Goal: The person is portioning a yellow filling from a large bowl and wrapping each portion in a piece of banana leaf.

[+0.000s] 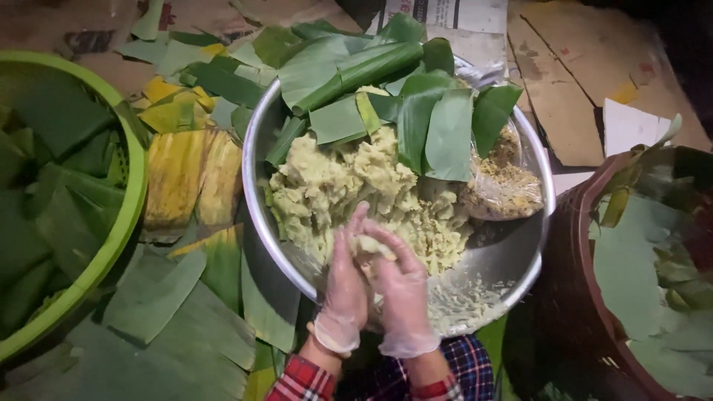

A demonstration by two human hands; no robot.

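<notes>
We cup a dough lump (369, 246) between left hand (347, 286) and right hand (401, 286), fingers half-curled around it. Most dough (349, 186) sits unshaped in the bowl (256, 156); no finished pieces visible.

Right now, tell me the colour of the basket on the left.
Bright green: the basket rim shows best in the head view, with darker green leaves inside.

Shiny metal bowl (256, 148), lumpy matt dough (349, 186), thin translucent plastic gloves (345, 297), waxy green leaves (445, 134), worn cardboard (564, 96)

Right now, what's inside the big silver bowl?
The silver bowl holds pale lumpy dough, green leaves and a clear bag of crumbly filling. Whatever lies under the leaves is hidden.
</notes>
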